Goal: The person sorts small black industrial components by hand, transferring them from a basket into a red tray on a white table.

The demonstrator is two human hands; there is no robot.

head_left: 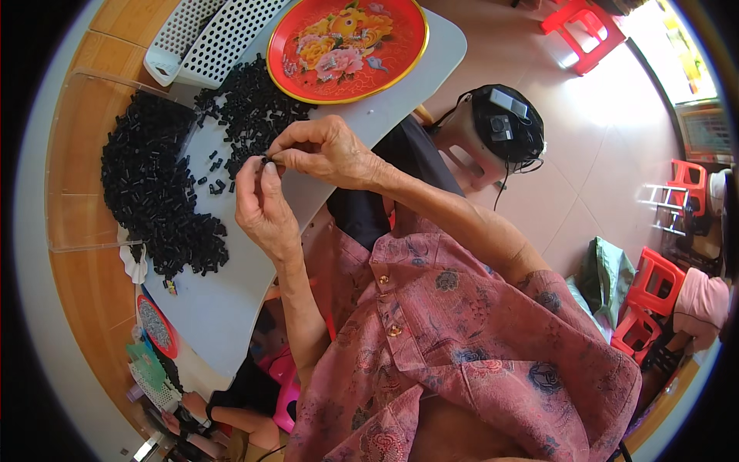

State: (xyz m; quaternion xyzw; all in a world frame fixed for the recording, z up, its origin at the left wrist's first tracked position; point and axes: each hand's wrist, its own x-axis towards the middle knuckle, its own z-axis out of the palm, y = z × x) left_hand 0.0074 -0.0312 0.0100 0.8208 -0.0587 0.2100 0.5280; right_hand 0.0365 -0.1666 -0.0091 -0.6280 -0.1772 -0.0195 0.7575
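Note:
My left hand (268,212) pinches a small black piece (266,160) between thumb and fingertips, above the table's near edge. My right hand (331,156) meets it there, thumb and forefinger pressed together against the piece. Whatever else sits in the right fingertips is too small to make out. Left of the hands lies a big heap of small black cylindrical parts (142,165). A second pile of black parts (254,108) spreads just beyond the hands, with several loose ones between. A red round tray (286,35) with a flower pattern and gold rim stands beyond my right hand.
White perforated baskets (231,42) stand at the far left. A clear plastic bin (73,192) lies around the big heap. At lower left, another person's arm (239,420) is near a red dish of small silvery pieces (156,323). Red stools (589,35) stand on the floor.

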